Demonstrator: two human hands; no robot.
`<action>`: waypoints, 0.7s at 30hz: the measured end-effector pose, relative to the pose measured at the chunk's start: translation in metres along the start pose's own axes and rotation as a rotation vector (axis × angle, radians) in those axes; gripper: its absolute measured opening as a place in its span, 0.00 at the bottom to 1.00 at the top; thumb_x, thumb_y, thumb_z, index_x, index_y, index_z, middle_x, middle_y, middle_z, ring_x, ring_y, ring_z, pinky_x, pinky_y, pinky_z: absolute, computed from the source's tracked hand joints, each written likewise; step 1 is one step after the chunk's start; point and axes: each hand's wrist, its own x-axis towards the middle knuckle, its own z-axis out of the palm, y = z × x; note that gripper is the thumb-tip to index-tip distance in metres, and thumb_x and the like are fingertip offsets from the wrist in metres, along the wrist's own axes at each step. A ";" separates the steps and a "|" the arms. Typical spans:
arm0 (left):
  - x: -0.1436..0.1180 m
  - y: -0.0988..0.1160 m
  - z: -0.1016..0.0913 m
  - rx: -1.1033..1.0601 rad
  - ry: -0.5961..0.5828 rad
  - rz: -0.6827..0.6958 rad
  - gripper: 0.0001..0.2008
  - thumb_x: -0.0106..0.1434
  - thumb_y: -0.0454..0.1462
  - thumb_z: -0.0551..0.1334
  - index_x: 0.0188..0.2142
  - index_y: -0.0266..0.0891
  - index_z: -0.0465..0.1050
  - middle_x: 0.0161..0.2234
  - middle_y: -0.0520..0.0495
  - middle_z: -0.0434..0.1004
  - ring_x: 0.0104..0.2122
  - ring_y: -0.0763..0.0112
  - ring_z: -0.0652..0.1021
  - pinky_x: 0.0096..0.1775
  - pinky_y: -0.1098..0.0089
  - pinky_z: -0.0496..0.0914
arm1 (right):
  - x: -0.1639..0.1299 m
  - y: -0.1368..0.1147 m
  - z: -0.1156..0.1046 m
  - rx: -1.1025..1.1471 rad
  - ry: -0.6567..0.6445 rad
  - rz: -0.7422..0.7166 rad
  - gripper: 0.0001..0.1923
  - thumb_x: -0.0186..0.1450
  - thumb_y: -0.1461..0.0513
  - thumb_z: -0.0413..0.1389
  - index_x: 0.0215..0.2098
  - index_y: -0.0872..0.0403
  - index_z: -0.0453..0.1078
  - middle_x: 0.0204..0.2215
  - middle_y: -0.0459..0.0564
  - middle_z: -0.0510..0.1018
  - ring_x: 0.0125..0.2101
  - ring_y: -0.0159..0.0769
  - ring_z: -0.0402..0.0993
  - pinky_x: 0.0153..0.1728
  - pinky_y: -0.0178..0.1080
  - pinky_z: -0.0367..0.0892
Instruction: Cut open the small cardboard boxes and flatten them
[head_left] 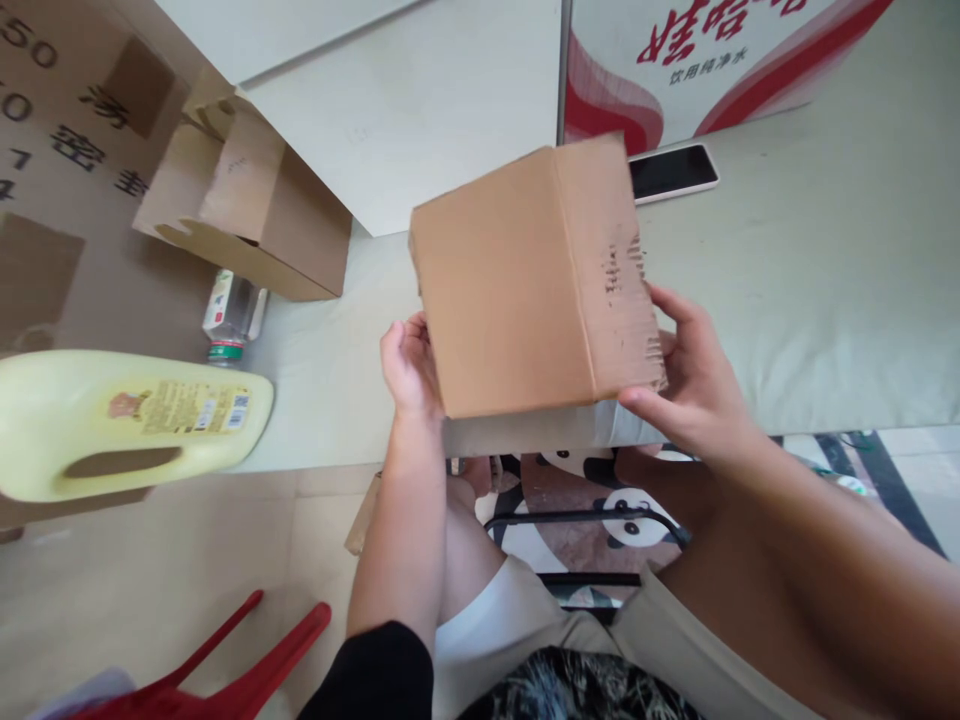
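Observation:
A brown cardboard box [502, 295] is held up between both hands at the near edge of the pale covered surface [787, 330]. My left hand [411, 365] is closed on its left side, with the fingers partly hidden behind the cardboard. On the right, my right hand [686, 370] grips the rough, torn edge between thumb and fingers. A crease runs down the cardboard, and small dark marks show on its right panel. The underside of the box is hidden from me.
A phone [675, 173] lies behind the box, before a red-and-white carton [697, 70]. To the left are an opened cardboard box [300, 220], a plastic bottle [231, 310] and a large yellow jug [97, 400]. A red object [262, 660] stands low at left.

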 end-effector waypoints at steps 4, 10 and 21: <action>0.001 0.001 -0.003 -0.009 0.049 0.094 0.25 0.51 0.61 0.67 0.33 0.44 0.70 0.35 0.44 0.77 0.51 0.49 0.78 0.48 0.55 0.74 | 0.000 -0.001 0.002 0.024 0.049 0.021 0.40 0.62 0.46 0.66 0.66 0.45 0.59 0.33 0.45 0.80 0.31 0.41 0.80 0.36 0.48 0.79; 0.002 -0.007 -0.002 0.015 0.198 0.153 0.17 0.56 0.49 0.68 0.27 0.43 0.66 0.26 0.51 0.69 0.34 0.66 0.76 0.39 0.65 0.70 | 0.003 -0.009 0.007 0.052 0.020 0.086 0.46 0.59 0.51 0.69 0.70 0.50 0.57 0.27 0.43 0.77 0.26 0.39 0.79 0.31 0.45 0.80; 0.008 -0.014 -0.008 0.206 0.174 0.103 0.24 0.57 0.58 0.66 0.41 0.44 0.71 0.40 0.45 0.81 0.42 0.62 0.78 0.40 0.66 0.66 | 0.005 -0.015 0.012 -0.122 0.266 0.096 0.09 0.63 0.57 0.65 0.41 0.49 0.78 0.27 0.44 0.80 0.26 0.34 0.81 0.26 0.35 0.79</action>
